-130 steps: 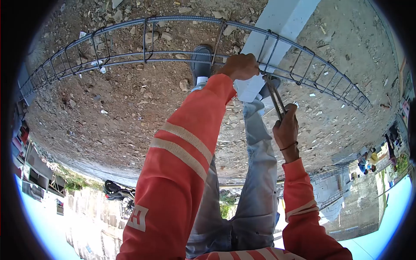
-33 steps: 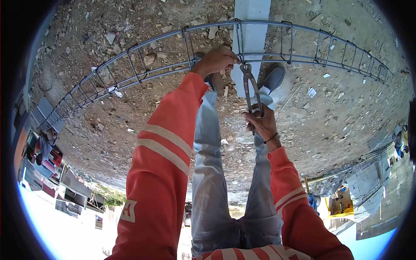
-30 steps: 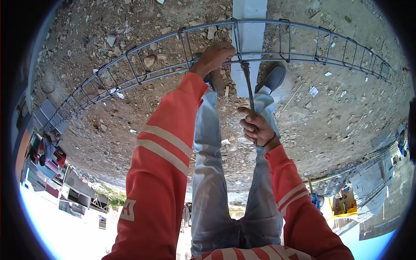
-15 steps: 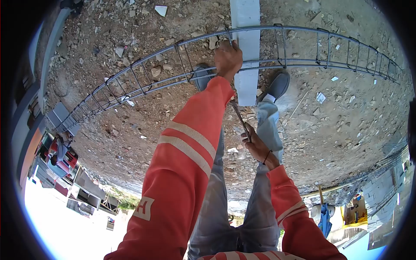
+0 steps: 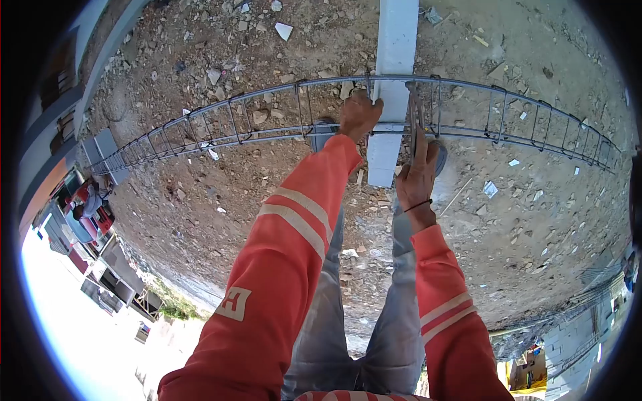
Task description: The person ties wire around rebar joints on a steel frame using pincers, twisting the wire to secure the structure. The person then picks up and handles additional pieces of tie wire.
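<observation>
A long rebar cage (image 5: 267, 134) of steel bars and thin stirrups stretches across the view, resting over a grey plank (image 5: 396, 57). My left hand (image 5: 360, 115) is closed around a crosspiece of the cage, just left of the plank; its fingertips are partly hidden. In my right hand (image 5: 416, 180) is a pair of dark metal pincers (image 5: 414, 120), handles in the palm. Their head reaches the far bar at the plank's right edge. Whether the jaws bite on anything is too small to tell.
My shoes (image 5: 438, 157) stand on either side of the plank, close to the cage. Broken tile pieces (image 5: 283, 31) and stones litter the dirt ground. Under the cage's left end is a grey block (image 5: 107, 150). Another person (image 5: 90, 200) is at the far left.
My right hand has moved up and forward, bringing the pincers from near my knees to the cage's far bar. My left hand stays at the cage. The whole view has shifted slightly.
</observation>
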The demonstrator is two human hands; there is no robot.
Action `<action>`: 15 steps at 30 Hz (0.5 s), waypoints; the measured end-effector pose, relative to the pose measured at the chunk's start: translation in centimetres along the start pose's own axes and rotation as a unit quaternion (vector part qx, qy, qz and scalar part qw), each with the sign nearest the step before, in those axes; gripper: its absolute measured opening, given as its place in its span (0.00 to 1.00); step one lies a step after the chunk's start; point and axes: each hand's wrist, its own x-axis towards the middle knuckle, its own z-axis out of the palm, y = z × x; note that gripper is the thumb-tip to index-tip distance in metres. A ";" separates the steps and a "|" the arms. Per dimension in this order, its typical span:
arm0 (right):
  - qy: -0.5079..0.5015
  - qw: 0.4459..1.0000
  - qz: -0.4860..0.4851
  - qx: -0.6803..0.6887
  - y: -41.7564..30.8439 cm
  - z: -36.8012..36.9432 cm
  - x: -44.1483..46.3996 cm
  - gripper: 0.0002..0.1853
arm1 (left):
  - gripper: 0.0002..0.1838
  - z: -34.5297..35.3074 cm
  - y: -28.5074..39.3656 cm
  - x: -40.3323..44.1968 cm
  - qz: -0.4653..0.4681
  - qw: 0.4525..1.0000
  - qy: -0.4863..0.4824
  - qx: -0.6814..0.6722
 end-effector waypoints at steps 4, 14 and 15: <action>-0.007 0.987 0.048 -0.151 -0.8 2.2 2.9 0.37 | 0.32 -1.4 -1.2 -2.5 0.061 0.992 0.093 -0.061; -0.190 0.957 0.031 -0.218 0.7 -7.0 -4.3 0.24 | 0.16 -5.2 -11.3 -22.5 -0.041 0.953 0.249 -0.166; -0.202 0.954 0.026 -0.219 2.0 -9.0 -5.2 0.23 | 0.16 -4.6 -13.1 -26.0 -0.098 0.947 0.256 -0.165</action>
